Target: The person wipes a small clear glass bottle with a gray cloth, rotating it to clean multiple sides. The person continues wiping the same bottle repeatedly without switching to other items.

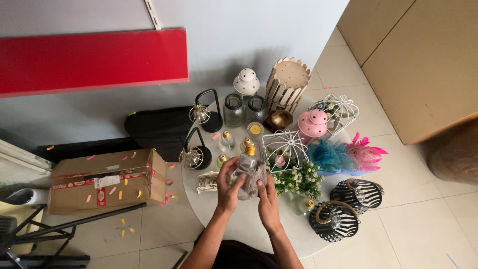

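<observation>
Hands meet over the middle of a round white worktop (239,219), both closed around a clear glass bulb-shaped bottle (247,167) with a gold cap. Left hand (228,187) wraps the bottle's left side, its grip clamped on the glass with the thumb up near the neck. Right hand (268,199) presses a grey cloth (258,175) against the bottle's right side, fingers closed on cloth and glass together. The bottle sits upright, lifted just above the worktop, at its centre.

Just right of the bottle stands a white wire birdcage (285,148), and below that a bunch of small white flowers (298,180) with green leaves. Behind the bottle are more small bulb bottles (227,141) and two dark glass jars (244,109). Farther right of the bottle lie blue and pink feathers (343,153) and two black-and-white striped baskets (346,206). Left of the bottle, off the worktop, a cardboard box (102,180) rests on the tiled floor (438,229).
</observation>
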